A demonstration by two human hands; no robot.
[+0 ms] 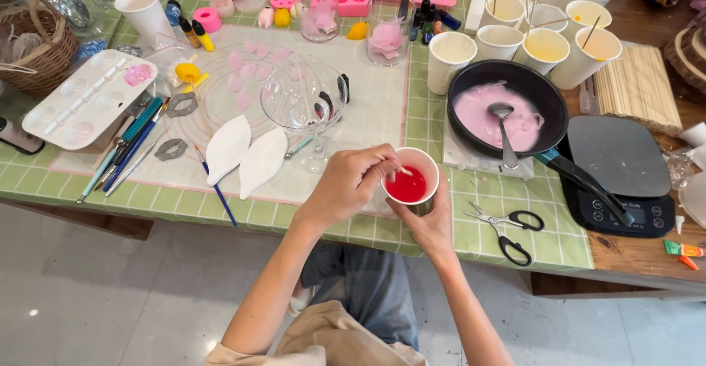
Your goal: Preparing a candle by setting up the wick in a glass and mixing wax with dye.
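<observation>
Cup (412, 186) (red liquid inside) sits in right-hand grip (430, 222); left hand (351, 182) pinches stick (403, 169)

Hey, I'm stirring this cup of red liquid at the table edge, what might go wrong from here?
The paper cup is held by the right hand out over the table edge, above your lap, so a slop would likely land on your clothes. The left hand stirs with a thin stick and the red liquid sits fairly high; brisk stirring may splash. The glass goblet stands close to your left hand; a wide movement might knock it.
</observation>
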